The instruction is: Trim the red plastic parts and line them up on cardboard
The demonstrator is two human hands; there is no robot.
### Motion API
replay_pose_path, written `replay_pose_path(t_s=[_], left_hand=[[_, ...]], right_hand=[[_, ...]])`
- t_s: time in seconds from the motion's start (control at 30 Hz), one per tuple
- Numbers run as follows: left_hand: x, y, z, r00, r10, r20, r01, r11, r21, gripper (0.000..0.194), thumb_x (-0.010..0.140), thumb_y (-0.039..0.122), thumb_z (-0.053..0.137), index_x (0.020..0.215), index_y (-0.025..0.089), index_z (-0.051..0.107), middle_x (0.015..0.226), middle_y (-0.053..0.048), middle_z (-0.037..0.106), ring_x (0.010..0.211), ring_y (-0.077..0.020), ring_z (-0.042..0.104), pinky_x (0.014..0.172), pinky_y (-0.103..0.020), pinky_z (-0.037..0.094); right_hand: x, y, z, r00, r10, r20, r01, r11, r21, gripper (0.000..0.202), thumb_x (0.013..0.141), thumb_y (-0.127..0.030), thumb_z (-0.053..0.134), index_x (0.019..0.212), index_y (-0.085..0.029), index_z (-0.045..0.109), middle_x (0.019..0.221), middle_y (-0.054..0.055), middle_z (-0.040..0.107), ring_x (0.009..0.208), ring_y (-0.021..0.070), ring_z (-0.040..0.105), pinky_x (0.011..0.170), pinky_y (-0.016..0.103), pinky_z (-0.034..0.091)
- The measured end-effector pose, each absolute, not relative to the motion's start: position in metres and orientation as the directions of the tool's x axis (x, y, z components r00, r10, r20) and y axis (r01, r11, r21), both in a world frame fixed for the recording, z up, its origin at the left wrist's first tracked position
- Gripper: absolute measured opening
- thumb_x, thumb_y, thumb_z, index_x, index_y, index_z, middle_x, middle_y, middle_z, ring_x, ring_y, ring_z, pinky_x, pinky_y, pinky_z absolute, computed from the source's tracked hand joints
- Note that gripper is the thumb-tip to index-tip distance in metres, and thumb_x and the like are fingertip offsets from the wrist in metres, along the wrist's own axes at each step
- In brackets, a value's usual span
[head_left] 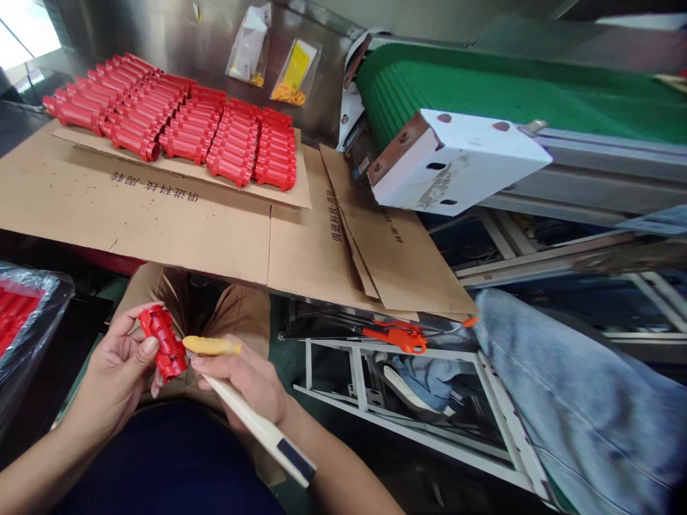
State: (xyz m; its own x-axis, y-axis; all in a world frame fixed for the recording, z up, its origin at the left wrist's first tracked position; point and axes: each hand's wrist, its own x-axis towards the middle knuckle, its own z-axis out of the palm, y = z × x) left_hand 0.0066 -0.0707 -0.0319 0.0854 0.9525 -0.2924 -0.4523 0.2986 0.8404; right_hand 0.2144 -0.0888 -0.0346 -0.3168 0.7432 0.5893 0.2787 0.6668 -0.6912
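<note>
Low over my lap, my left hand (pixel 121 365) holds a red ribbed plastic tube (pixel 164 343) between thumb and fingers, tilted with its lower end to the right. My right hand (pixel 250 379) is closed around a long, flat cream-handled tool (pixel 257 422) with a dark patch near its rear end. The tool's front end is near the tube and mostly hidden by my fingers, so I cannot tell its kind or whether it touches. A yellow finger cot (pixel 212 346) covers one finger of my right hand, pointing at the tube.
Rows of red tubes (pixel 182 129) lie on cardboard (pixel 215 236) on the table. Bagged yellow rings (pixel 290 93) lie behind. Orange-handled scissors (pixel 397 335) sit at the table's edge. A green conveyor (pixel 483 86) with a white bracket (pixel 456 164) and a person's denim-clad leg (pixel 585 386) are right; a plastic-lined bin (pixel 51 293) is left.
</note>
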Motion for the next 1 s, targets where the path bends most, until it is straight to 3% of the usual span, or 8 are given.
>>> replay_pose_path(t_s=[0.07, 0.13, 0.27, 0.37, 0.47, 0.53, 0.77, 1.0], left_hand=[[0.006, -0.073, -0.035, 0.102, 0.956, -0.274, -0.459, 0.290, 0.840, 0.046, 0.086, 0.034, 0.091, 0.127, 0.022, 0.073, 0.078, 0.001, 0.071, 0.049, -0.0106, 0.061, 0.039, -0.018, 0.053], [0.006, -0.075, -0.037, 0.111, 0.963, -0.246, -0.450, 0.269, 0.852, 0.048, 0.086, 0.033, 0.091, 0.131, 0.025, 0.074, 0.079, 0.000, 0.072, 0.052, -0.0118, 0.063, 0.041, -0.018, 0.055], [0.006, -0.077, -0.033, 0.077, 0.964, -0.255, -0.406, 0.264, 0.875, 0.052, 0.086, 0.035, 0.092, 0.134, 0.028, 0.073, 0.085, -0.001, 0.075, 0.059, -0.0141, 0.065, 0.047, -0.020, 0.057], [0.004, -0.074, -0.030, 0.073, 0.969, -0.236, -0.418, 0.245, 0.875, 0.052, 0.086, 0.033, 0.091, 0.135, 0.029, 0.071, 0.092, -0.004, 0.078, 0.066, -0.0176, 0.070, 0.049, -0.023, 0.060], [0.001, -0.071, -0.032, 0.072, 0.978, -0.196, -0.434, 0.207, 0.877, 0.050, 0.087, 0.030, 0.091, 0.132, 0.029, 0.071, 0.094, -0.005, 0.080, 0.072, -0.0216, 0.075, 0.049, -0.025, 0.062], [0.000, -0.070, -0.033, 0.060, 0.980, -0.188, -0.441, 0.195, 0.876, 0.050, 0.086, 0.029, 0.091, 0.132, 0.028, 0.071, 0.095, -0.006, 0.082, 0.073, -0.0215, 0.076, 0.051, -0.025, 0.063], [0.002, -0.069, -0.035, 0.052, 0.990, -0.131, -0.458, 0.140, 0.878, 0.047, 0.088, 0.025, 0.089, 0.131, 0.028, 0.070, 0.097, -0.007, 0.083, 0.076, -0.0215, 0.078, 0.055, -0.025, 0.064], [0.000, -0.071, -0.036, 0.026, 0.991, -0.133, -0.453, 0.130, 0.882, 0.048, 0.087, 0.026, 0.091, 0.130, 0.028, 0.071, 0.095, -0.006, 0.083, 0.081, -0.0224, 0.080, 0.064, -0.028, 0.068]], right_hand=[[0.211, -0.089, -0.033, -0.226, 0.855, 0.467, 0.204, 0.510, -0.836, 0.012, 0.107, -0.023, 0.068, 0.118, -0.022, 0.071, 0.105, 0.008, 0.085, 0.100, 0.0209, 0.083, 0.092, 0.035, 0.070], [0.207, -0.088, -0.032, -0.158, 0.943, 0.294, 0.076, 0.308, -0.948, 0.015, 0.107, -0.035, 0.071, 0.110, -0.021, 0.072, 0.097, 0.007, 0.085, 0.086, 0.0193, 0.084, 0.082, 0.033, 0.070], [0.203, -0.086, -0.034, -0.140, 0.983, 0.119, -0.237, 0.083, -0.968, 0.030, 0.103, -0.048, 0.075, 0.107, -0.019, 0.071, 0.086, 0.006, 0.083, 0.064, 0.0156, 0.078, 0.066, 0.030, 0.068], [0.204, -0.087, -0.032, -0.109, 0.978, 0.180, -0.159, 0.162, -0.974, 0.027, 0.104, -0.046, 0.075, 0.107, -0.019, 0.075, 0.100, 0.010, 0.085, 0.070, 0.0161, 0.079, 0.067, 0.030, 0.068], [0.206, -0.092, -0.027, -0.075, 0.937, 0.340, 0.105, 0.347, -0.932, 0.018, 0.105, -0.038, 0.073, 0.107, -0.021, 0.079, 0.110, 0.012, 0.085, 0.093, 0.0209, 0.082, 0.084, 0.035, 0.068], [0.206, -0.095, -0.025, -0.071, 0.910, 0.408, 0.178, 0.414, -0.893, 0.014, 0.106, -0.032, 0.072, 0.110, -0.021, 0.079, 0.109, 0.011, 0.085, 0.103, 0.0219, 0.081, 0.092, 0.035, 0.066], [0.203, -0.099, -0.028, -0.083, 0.900, 0.428, 0.178, 0.436, -0.882, 0.013, 0.105, -0.026, 0.072, 0.114, -0.020, 0.078, 0.111, 0.011, 0.085, 0.103, 0.0208, 0.080, 0.092, 0.032, 0.066], [0.201, -0.101, -0.026, -0.058, 0.924, 0.377, 0.176, 0.381, -0.908, 0.014, 0.105, -0.033, 0.072, 0.111, -0.022, 0.078, 0.110, 0.010, 0.085, 0.102, 0.0230, 0.081, 0.092, 0.036, 0.067]])
